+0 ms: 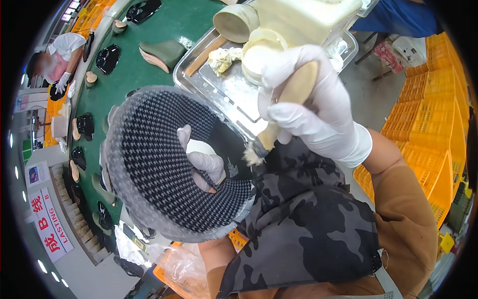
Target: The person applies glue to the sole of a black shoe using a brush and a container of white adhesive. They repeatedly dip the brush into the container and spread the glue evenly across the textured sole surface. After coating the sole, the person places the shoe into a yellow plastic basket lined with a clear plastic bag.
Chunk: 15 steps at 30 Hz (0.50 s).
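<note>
A shoe upper (pixel 149 164), with a black-and-grey houndstooth lining and a pale fuzzy rim, faces me with its inside turned up. My left hand (pixel 208 164), in a white glove, is closed on it. Fingers show at its inner opening, while the rest of that hand is hidden behind the material. In my white-gloved right hand (pixel 323 112) I grip a wooden-handled brush (pixel 300 83). Its pale, clumped bristles point down, close to the upper's right edge; whether they touch it I cannot tell.
Beyond my right hand, a metal tray (pixel 199 52) holds a white tub (pixel 264 42), a beige cup (pixel 234 22) and a large pale container. Shoe forms and black shoe parts lie on the green table (pixel 132 55). Yellow crates (pixel 423 124) stand right; another person (pixel 64 55) works far left.
</note>
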Available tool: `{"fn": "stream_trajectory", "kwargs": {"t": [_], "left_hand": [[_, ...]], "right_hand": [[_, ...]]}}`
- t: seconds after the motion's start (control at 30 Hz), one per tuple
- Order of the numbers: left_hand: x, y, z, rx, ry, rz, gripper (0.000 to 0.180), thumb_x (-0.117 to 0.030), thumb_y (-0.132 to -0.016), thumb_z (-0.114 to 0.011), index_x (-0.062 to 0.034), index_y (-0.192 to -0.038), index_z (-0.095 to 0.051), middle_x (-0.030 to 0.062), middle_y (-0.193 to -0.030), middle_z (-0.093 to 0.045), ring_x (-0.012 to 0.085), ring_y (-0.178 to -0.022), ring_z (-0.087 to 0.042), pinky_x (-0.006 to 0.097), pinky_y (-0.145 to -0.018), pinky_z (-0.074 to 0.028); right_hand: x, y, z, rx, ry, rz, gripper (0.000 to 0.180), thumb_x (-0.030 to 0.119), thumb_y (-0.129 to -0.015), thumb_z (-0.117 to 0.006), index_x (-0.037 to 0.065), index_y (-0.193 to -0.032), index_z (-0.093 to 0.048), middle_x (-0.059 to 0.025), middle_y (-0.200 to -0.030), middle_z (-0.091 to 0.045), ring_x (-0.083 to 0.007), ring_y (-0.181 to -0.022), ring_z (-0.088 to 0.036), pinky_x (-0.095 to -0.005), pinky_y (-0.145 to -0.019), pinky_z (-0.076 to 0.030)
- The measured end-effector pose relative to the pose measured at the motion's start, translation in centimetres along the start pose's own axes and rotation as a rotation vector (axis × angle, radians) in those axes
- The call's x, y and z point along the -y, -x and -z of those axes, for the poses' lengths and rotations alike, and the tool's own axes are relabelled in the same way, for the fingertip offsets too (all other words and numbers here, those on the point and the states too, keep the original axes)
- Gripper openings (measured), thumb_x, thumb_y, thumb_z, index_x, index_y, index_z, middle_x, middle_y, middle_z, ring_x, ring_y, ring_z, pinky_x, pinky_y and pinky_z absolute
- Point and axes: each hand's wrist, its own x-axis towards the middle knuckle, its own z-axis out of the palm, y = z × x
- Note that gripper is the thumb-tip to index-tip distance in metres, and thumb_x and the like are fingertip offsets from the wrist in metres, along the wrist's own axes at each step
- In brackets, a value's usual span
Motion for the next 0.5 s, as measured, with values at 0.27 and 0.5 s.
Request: {"fn": "stream_trajectory", "kwargs": {"t": [0.27, 0.5], "left_hand": [[0.4, -0.3, -0.5, -0.044, -0.168, -0.045, 0.042, -0.021, -0.093, -0.026, 0.0046, -0.092, -0.06, 0.014, -0.087, -0.063, 0.0262, -0.082, -0.061, 0.033, -0.078, -0.049], [0.8, -0.3, 0.3, -0.157, -0.291, -0.251, 0.04, -0.015, -0.096, -0.026, 0.0079, -0.088, -0.059, 0.0132, -0.077, -0.064, 0.0216, -0.07, -0.063, 0.027, -0.068, -0.052]], "right_hand": [[-1.5, 0.6, 0.4, 0.066, 0.109, 0.067, 0.032, 0.004, -0.082, -0.059, 0.005, -0.105, -0.037, -0.0124, -0.085, -0.054, -0.0105, -0.065, -0.053, -0.0201, -0.053, -0.045], [1.3, 1.0, -1.0, -0.134, -0.297, -0.108, 0.033, 0.014, -0.081, -0.061, 0.007, -0.101, -0.036, -0.0164, -0.079, -0.055, -0.0139, -0.045, -0.053, -0.0186, -0.04, -0.045]]}}
